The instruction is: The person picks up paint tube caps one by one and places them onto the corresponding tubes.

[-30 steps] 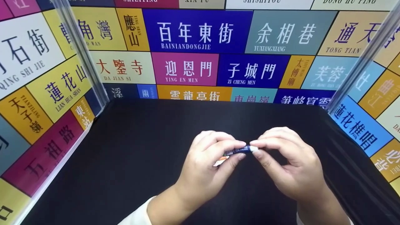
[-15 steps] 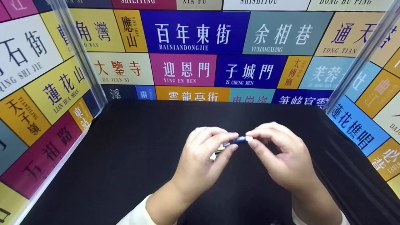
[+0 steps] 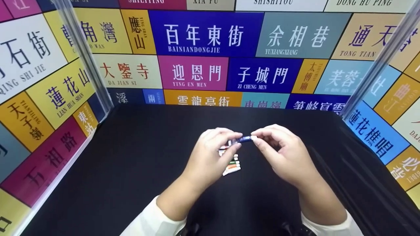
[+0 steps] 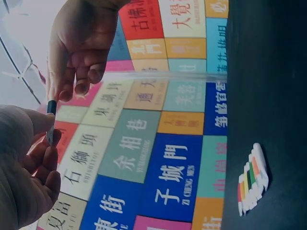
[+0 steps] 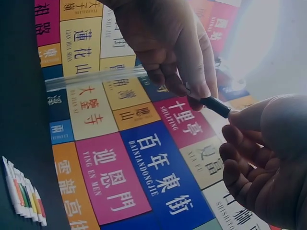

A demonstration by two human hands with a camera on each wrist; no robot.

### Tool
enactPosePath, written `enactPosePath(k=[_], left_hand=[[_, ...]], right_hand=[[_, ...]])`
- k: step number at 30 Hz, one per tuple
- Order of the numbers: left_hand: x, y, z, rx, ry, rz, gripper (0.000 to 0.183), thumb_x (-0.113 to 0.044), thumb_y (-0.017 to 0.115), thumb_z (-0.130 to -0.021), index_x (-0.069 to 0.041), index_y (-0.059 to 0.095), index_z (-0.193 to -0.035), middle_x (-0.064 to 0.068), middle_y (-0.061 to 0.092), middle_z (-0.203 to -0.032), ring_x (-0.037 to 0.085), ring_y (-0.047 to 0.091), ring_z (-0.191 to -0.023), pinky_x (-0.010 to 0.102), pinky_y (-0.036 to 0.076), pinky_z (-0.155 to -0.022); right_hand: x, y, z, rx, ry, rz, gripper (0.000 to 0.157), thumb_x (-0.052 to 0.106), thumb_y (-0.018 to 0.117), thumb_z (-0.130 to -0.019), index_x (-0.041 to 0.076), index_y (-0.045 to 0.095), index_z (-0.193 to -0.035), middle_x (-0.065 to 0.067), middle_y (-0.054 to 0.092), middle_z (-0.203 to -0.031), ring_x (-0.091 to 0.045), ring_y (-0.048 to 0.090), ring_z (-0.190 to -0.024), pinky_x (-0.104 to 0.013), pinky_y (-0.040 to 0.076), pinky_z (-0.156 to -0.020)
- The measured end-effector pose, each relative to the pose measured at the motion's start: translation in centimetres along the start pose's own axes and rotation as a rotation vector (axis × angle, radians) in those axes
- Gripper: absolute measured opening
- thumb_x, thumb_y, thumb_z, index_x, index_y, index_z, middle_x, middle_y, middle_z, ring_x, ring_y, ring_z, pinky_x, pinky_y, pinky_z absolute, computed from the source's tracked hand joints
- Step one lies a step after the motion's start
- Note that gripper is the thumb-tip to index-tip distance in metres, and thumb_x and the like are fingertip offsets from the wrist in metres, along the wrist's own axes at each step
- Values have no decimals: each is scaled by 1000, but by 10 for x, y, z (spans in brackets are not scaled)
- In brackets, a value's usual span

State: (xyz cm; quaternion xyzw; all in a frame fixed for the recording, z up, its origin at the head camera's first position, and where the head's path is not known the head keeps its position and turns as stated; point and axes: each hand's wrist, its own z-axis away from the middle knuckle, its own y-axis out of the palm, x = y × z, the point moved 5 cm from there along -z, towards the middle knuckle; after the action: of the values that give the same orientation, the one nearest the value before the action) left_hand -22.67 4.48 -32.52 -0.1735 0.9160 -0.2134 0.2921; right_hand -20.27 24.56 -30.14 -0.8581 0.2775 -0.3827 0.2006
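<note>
A small dark blue paint tube [image 3: 245, 139] with a white cap is held level between both hands, above the black tablecloth. My left hand [image 3: 211, 152] pinches its body between thumb and fingers. At the capped end, my right hand [image 3: 283, 154] grips with thumb and forefinger. The tube shows as a short dark stick in the left wrist view [image 4: 51, 107] and the right wrist view [image 5: 217, 106]. On the cloth below lies a row of paint tubes [image 3: 233, 166] with white caps and coloured bands, partly hidden by my left hand in the head view.
The black cloth [image 3: 137, 170] covers the table. Around it stand walls [image 3: 193, 72] printed with colourful street-name signs, with clear plastic posts [image 3: 377, 62] at the corners. In the left wrist view, the whole row of tubes [image 4: 253, 179] lies side by side.
Both hands have moved away from me and slightly left, carrying the blue tube. More of the row of tubes shows beneath the left hand.
</note>
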Motion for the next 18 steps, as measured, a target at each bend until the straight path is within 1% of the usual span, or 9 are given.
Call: enactPosePath(k=[5, 9, 13, 18], left_hand=[[12, 9, -3, 26, -6, -17, 24, -24, 80, -98, -18, 81, -121, -6, 80, -116, 14, 71, -110, 36, 53, -104], [31, 19, -5, 37, -25, -31, 23, -21, 81, -97, -17, 81, -119, -4, 81, -114, 17, 72, -106, 37, 55, -101], [59, 37, -7, 87, -98, -38, 20, -21, 80, -98, -17, 82, -118, -2, 82, -114, 20, 73, -108, 39, 55, -103], [100, 61, -11, 189, -223, -66, 18, -20, 77, -99, -17, 82, -117, 1, 81, -118, 20, 74, -114, 39, 55, -108]], right_hand=[[-17, 8, -3, 33, 67, 7, 10, 21, 78, -99, 25, 81, -108, 11, 73, -100, -11, 64, -83, -17, 52, -73], [-33, 17, -9, 89, 134, 24, 10, 23, 78, -100, 22, 81, -109, 7, 75, -103, -12, 66, -84, -18, 54, -76], [-46, 20, -11, 112, 197, 40, 9, 22, 76, -101, 22, 81, -108, 4, 75, -105, -14, 65, -88, -20, 53, -78], [-52, 19, -12, 110, 220, 39, 9, 22, 75, -101, 24, 82, -107, 4, 75, -107, -15, 65, -89, -22, 53, -79]])
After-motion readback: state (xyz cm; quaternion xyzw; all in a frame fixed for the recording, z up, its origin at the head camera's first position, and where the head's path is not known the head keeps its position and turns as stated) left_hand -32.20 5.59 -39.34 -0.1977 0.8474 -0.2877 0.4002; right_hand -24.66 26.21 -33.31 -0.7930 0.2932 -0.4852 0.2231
